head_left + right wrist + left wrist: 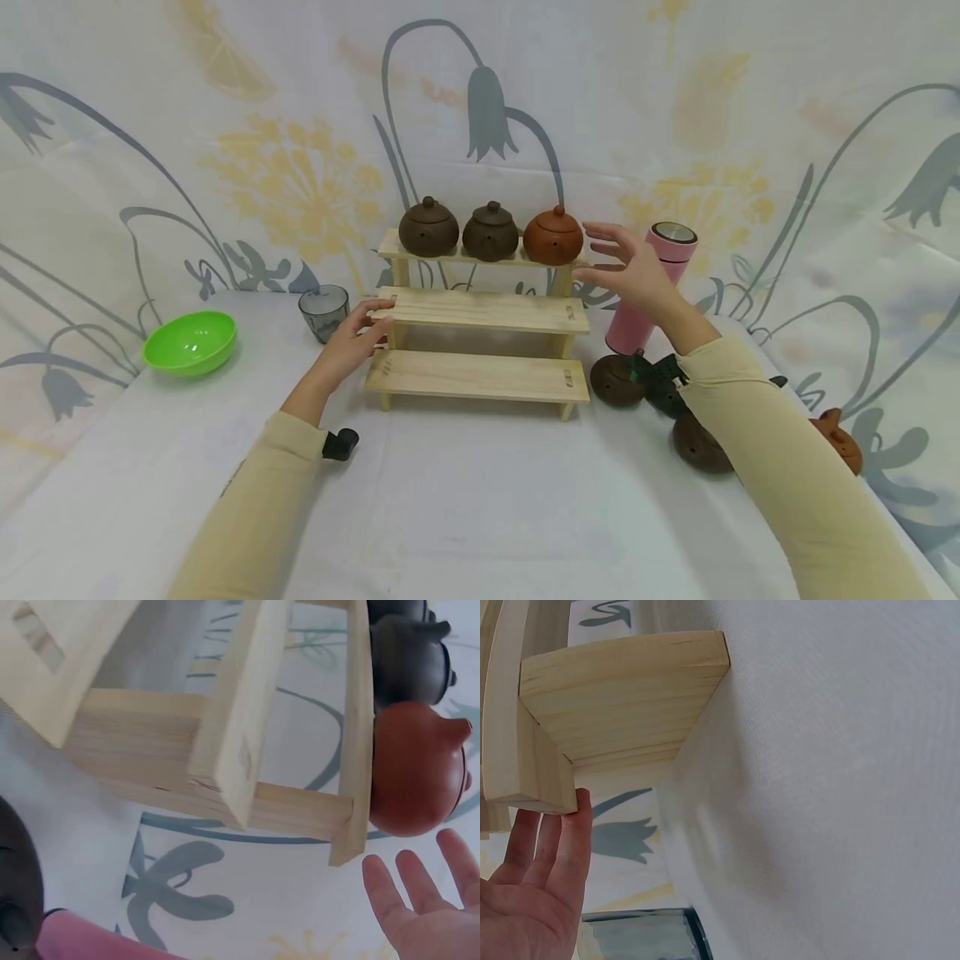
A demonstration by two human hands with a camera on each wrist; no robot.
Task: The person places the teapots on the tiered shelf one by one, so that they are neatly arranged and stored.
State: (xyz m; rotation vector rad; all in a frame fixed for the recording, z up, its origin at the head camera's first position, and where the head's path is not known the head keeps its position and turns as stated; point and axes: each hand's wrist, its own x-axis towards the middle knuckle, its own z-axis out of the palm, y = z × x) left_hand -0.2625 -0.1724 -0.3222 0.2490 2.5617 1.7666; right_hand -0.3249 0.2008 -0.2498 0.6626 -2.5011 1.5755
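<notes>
A three-tier wooden display stand (480,375) stands on the table with three small teapots along its top tier. Two are dark brown, a left teapot (428,229) and a middle teapot (491,233); the reddish-brown teapot (553,237) sits at the right end. My right hand (633,271) is beside that one, fingers spread and holding nothing; in the right wrist view its fingertips (373,864) show a gap from the teapot (415,769). With extended fingers, my left hand (347,346) touches the left end of the middle tier, at the board's edge (547,769) in the left wrist view.
A pink thermos (633,321) stands right of the stand, behind my right forearm. More teapots, such as a dark one (617,381) and a reddish one (838,440), are partly hidden there. Leftward are a grey glass (324,312) and a green bowl (191,343).
</notes>
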